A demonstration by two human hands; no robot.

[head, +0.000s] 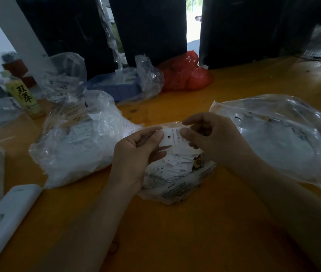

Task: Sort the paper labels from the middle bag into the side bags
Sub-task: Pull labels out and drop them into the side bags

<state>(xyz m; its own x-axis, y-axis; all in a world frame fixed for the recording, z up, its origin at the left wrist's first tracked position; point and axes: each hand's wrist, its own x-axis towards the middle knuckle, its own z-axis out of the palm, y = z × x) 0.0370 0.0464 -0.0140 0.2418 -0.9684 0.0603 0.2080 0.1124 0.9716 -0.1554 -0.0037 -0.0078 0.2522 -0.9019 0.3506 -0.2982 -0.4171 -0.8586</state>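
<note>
Over the yellow table (175,232), we held a white paper label (170,137) marked "M" between both hands, just above the open middle bag (177,179) of loose labels. Our left hand (136,154) pinched its left edge between thumb and fingers; our right hand (210,138) pinched its right edge the same way. A clear bag (81,138) full of labels lay to the left, another clear bag (285,138) to the right. Behind stood a red bag (187,73), a blue tray (114,88) and a yellow-labelled bottle (25,97); a white device (6,218) lay near left.
</note>
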